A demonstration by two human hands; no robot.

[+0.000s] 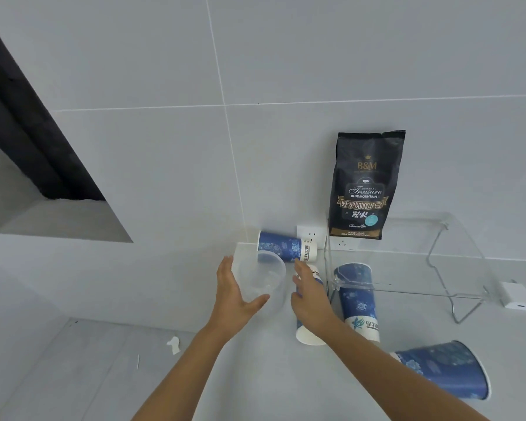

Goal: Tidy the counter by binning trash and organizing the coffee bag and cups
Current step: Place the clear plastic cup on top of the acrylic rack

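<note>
A black coffee bag point(366, 185) stands on top of a clear acrylic shelf point(456, 238) against the wall. Several blue paper cups lie tipped on the white counter: one by the wall point(281, 247), one under the shelf point(359, 302), one at the right front point(444, 370), and one point(308, 335) mostly hidden beneath my right hand. A clear plastic container point(263, 276) stands upright between my hands. My left hand point(233, 294) is spread against its left side. My right hand point(312, 294) is open, fingers apart, just right of the container, above the hidden cup.
A white charger block point(518, 294) sits at the right of the shelf. Wall sockets point(312, 235) are behind the cups. A scrap of white paper point(173, 344) lies on the floor below the counter's left edge. A dark wall recess point(43, 165) is at the left.
</note>
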